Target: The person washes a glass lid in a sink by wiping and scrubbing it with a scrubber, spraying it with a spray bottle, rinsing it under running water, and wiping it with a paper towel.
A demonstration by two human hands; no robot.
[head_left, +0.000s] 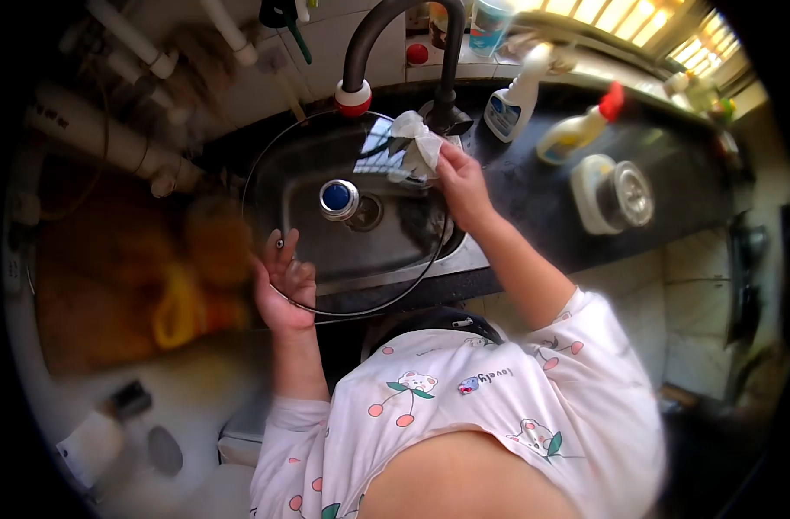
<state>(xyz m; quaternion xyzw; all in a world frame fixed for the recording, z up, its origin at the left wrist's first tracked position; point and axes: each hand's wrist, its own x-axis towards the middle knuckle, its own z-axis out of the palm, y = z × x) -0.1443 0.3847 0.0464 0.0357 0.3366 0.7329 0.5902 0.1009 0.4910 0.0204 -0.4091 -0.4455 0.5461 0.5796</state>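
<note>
A round glass pot lid (304, 304) with a thin metal rim is above the sink, its blue-topped metal knob (337, 200) facing up. My left hand (287, 290) grips the rim at the near left, and some fingers show through the glass. In my right hand (466, 189) is a crumpled white cloth or paper tissue (417, 145), pinched between thumb and fingers. It lies against the far right part of the lid; I cannot tell exactly where it touches. Beneath the lid, the steel sink (386, 275) and its drain (366, 213) show through.
A dark faucet (357, 52) with a red and white tip (353, 99) arches over the sink's back. On the black counter (672, 182) stand a white spray bottle (509, 105), a red-topped bottle (577, 134) and a white container with a metal piece (604, 195). Pipes (109, 130) run along the left.
</note>
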